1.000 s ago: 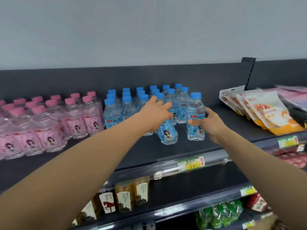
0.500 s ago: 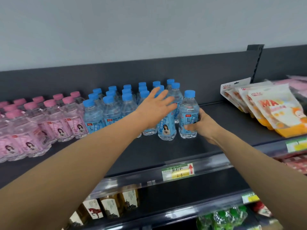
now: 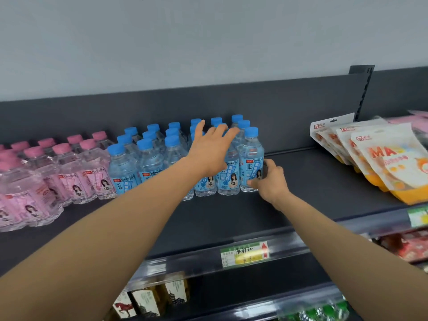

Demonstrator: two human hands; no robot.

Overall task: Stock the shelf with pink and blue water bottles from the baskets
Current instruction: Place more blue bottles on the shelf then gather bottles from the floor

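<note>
Head view: the right grip is curled round the lower body of the end blue bottle, thumb low on its label. This bottle stands at the near right corner of the blue bottles on the shelf, touching its neighbour. The left grip is spread, fingers straight, over the caps just to the left; whether it presses on them I cannot tell.

The bottles are tall, narrow and packed close, so a sideways shove from the right could probably topple a row leftward toward the pink bottles. Held so low, the end bottle's top is free to lean. Let go while tilted, it could fall onto the bare shelf at right and roll to the near edge. The spread fingers might also snag caps on withdrawal and drag front bottles nearward.
</note>
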